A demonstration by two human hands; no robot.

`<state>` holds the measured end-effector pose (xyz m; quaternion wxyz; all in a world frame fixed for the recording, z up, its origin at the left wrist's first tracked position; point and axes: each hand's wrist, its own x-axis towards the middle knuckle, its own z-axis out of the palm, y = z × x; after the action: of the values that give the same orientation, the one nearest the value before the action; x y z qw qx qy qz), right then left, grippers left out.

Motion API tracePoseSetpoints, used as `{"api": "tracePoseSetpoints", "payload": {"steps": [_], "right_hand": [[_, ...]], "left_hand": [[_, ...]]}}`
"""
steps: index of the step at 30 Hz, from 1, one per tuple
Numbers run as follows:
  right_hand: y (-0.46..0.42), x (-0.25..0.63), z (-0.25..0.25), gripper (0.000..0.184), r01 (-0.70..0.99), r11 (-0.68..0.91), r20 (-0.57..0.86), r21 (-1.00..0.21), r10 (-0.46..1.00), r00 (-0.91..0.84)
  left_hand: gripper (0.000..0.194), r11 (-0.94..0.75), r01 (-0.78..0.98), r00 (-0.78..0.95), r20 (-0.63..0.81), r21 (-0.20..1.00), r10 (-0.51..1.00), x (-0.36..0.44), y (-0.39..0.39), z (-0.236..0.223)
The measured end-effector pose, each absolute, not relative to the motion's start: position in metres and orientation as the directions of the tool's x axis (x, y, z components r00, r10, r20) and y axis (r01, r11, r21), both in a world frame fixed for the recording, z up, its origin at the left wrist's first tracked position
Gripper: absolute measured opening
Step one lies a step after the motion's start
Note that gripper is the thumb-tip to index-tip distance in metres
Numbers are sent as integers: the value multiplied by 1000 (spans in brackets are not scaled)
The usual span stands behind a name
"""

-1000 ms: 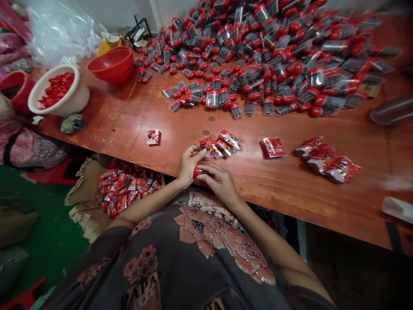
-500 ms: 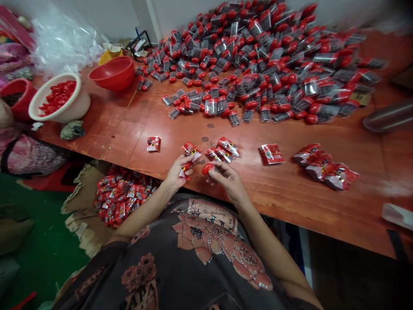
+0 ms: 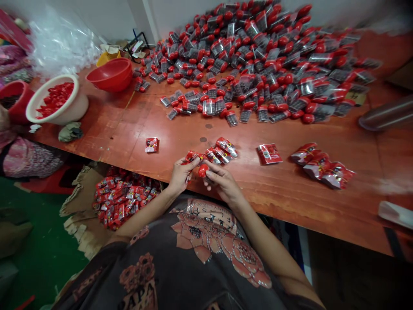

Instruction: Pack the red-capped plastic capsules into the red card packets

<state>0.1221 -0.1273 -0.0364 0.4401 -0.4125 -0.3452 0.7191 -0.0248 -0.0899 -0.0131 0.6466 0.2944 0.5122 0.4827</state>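
Observation:
My left hand [image 3: 181, 174] is closed around a small red printed packet [image 3: 192, 156] at the table's front edge. Close beside it, my right hand [image 3: 223, 181] pinches a rounded, glossy red piece [image 3: 203, 170] between thumb and fingers. The two hands nearly meet, and the lower part of what the left hand holds is hidden by its fingers. Just beyond them lie several overlapping red packets [image 3: 224, 150]. One packet [image 3: 151, 145] rests alone to the left, another [image 3: 269, 154] to the right, and a fanned group [image 3: 322, 165] lies farther right.
A big heap of clear tubes with red caps [image 3: 245, 60] covers the table's back. At left stand a white bowl [image 3: 82, 105] of red pieces and a red bowl [image 3: 109, 75]. Below the edge, a cardboard box [image 3: 75, 193] holds many red packets [image 3: 125, 196].
My hands have come closer together. The left hand's packet has tilted toward the right hand, and the red piece has moved slightly left. The whole view has shifted a little.

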Motion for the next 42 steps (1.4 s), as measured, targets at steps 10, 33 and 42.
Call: {"api": "tracePoseSetpoints", "payload": {"steps": [10, 33, 42], "right_hand": [[-118, 128, -35, 47, -245, -131, -152, -961, 986, 72], [-117, 121, -19, 30, -52, -67, -69, -996, 997, 42], [-112, 127, -13, 26, -11, -9, -10, -1000, 997, 79]], "left_hand": [[17, 521, -482, 135, -527, 705, 839, -37, -76, -6], [22, 347, -423, -72, -413, 837, 908, -23, -83, 3], [28, 295, -344, -79, -340, 892, 937, -25, -84, 0]]}}
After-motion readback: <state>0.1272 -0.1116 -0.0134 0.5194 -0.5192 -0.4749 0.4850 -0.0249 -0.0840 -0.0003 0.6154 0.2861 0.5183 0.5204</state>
